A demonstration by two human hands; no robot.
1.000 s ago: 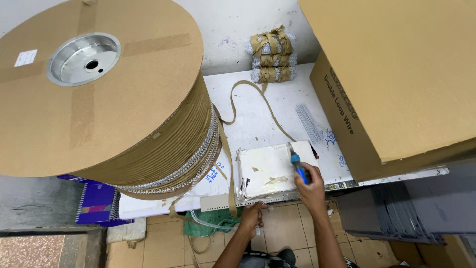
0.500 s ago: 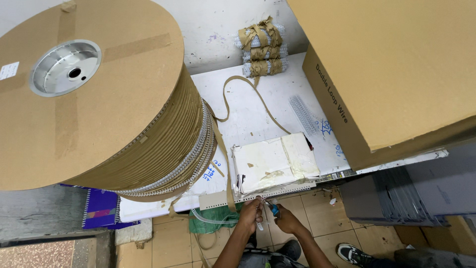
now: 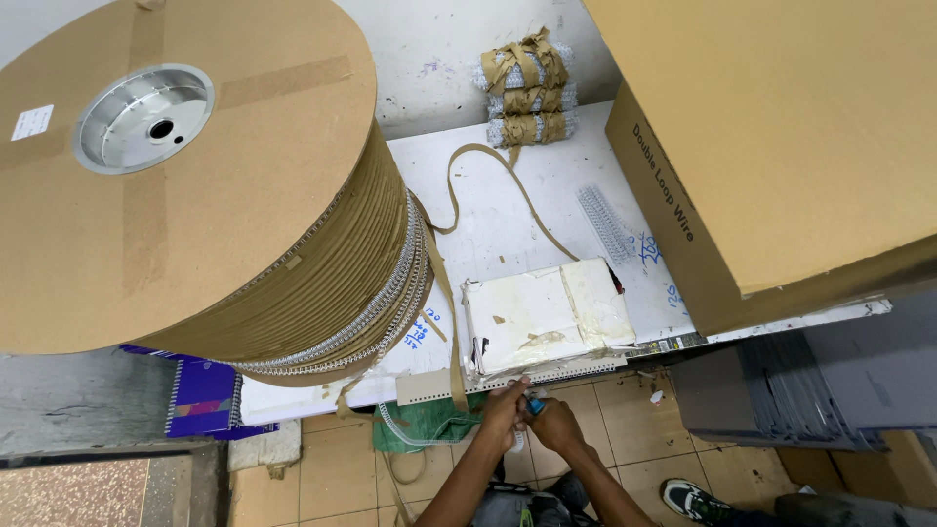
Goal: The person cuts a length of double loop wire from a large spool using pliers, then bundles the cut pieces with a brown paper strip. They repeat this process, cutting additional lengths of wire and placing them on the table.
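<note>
2 hands, left (image 3: 505, 408) and right (image 3: 553, 420), met just below the worktop (image 3: 508, 210) edge, pinched around a small blue tool (image 3: 535, 404), probably light and rigid, best gripped by its handle.

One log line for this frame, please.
left hand + right hand: together on blue tool | below white table edge | big spool at left

Hands (image 3: 532, 415) below giant cardboard spool (image 3: 185, 185)
</note>
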